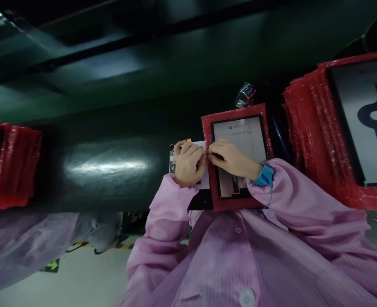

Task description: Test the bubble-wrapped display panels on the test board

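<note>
A flat grey panel [242, 140] lies in a red bubble-wrap sleeve [207, 123] on the dark worktop, right in front of my pink-coated chest. My left hand [188, 164] is curled shut over a small white and black piece [172, 160] just left of the sleeve. My right hand [233, 160], with a blue wrist strap [265, 175], rests on the panel. Its fingertips are pinched together at the sleeve's left edge and meet the left hand's fingers. What the pinch holds is too small to make out.
A thick stack of red sleeves [306, 128], topped by a panel with a black ribbon cable [374, 115], stands at the right. Another red stack [9, 166] sits at the far left. Glossy dark green worktop [105, 166] lies between. A person's sleeve [21, 247] shows lower left.
</note>
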Available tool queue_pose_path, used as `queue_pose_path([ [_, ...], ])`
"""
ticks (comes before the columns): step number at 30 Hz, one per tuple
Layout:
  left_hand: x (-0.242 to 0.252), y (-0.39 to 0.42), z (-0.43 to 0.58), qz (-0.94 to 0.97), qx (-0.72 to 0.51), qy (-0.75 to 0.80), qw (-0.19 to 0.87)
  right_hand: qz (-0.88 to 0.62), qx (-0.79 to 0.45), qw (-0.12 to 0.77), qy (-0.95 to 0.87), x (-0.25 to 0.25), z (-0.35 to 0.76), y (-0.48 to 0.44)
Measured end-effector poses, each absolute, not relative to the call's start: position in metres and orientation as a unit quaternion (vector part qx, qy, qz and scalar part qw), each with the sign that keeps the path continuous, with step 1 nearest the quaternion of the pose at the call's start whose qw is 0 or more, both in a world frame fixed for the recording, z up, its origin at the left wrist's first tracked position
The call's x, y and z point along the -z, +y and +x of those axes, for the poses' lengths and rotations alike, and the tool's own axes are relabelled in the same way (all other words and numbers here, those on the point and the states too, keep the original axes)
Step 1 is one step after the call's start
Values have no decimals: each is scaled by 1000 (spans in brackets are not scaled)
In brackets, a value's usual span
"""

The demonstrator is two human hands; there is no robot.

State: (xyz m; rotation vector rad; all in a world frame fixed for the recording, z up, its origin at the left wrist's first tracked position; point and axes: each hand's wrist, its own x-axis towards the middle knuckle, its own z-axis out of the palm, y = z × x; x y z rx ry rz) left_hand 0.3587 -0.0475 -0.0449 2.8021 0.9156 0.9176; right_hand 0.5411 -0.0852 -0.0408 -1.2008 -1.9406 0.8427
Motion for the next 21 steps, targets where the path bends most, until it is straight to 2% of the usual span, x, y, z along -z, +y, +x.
queue_pose_path([
  [4, 43, -45, 355, 882, -334, 320, 90, -438, -378, 323, -749, 26, 555, -83],
  [7, 38, -48, 352, 817, -417, 384, 104, -482, -386, 338, -710, 13, 577, -80],
  [11, 28, -74, 355, 707, -532, 462, 63, -675, -161, 377, -613, 20, 611, -70],
  [13, 26, -99, 360, 734, -502, 453, 67, -737, -66, 363, -567, 34, 625, -64],
  [15, 29, -126, 367, 802, -410, 425, 91, -758, -24, 356, -546, 49, 634, -59],
  [18, 43, -162, 378, 864, -289, 386, 142, -763, -12, 351, -542, 61, 640, -52],
  [21, 58, -179, 384, 880, -256, 371, 151, -762, -18, 354, -543, 58, 640, -50],
])
